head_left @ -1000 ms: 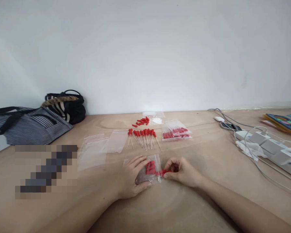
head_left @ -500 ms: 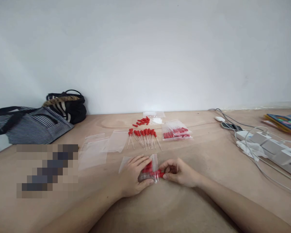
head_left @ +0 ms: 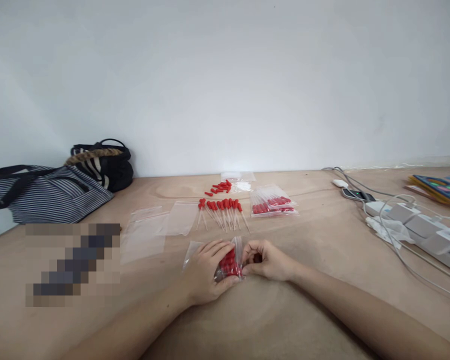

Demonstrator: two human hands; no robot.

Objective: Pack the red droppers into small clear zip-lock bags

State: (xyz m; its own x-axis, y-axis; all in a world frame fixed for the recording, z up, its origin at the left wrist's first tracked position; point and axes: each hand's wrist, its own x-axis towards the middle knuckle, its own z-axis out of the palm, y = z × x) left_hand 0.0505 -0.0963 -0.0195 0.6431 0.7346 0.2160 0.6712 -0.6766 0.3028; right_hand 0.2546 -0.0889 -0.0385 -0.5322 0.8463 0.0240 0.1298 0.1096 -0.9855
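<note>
A clear zip bag (head_left: 238, 248) lies on the table between my hands, with several red-bulbed droppers (head_left: 229, 263) inside it. My left hand (head_left: 208, 270) rests over the bag's left part and holds it, thumb below and fingers above the red bulbs. At the bag's right edge, by its zip opening, my right hand (head_left: 266, 261) is closed, thumb and fingertips pinching at the lower corner. Whether a dropper end is also between those fingertips is hidden. Beyond the hands, a row of loose droppers (head_left: 225, 212) lies with red bulbs pointing away.
Flat zip bags (head_left: 146, 235) lie to the left, filled bags of droppers (head_left: 273, 201) to the right. Loose red bulbs (head_left: 219, 188) and a bag of clear tubes (head_left: 242, 185) are behind. A striped bag (head_left: 60, 192) stands left; a power strip (head_left: 416, 220) with cables lies right.
My right hand has moved left to the bag's edge. The red bulb that stuck out of the opening is now inside the bag. My left hand stays in place.
</note>
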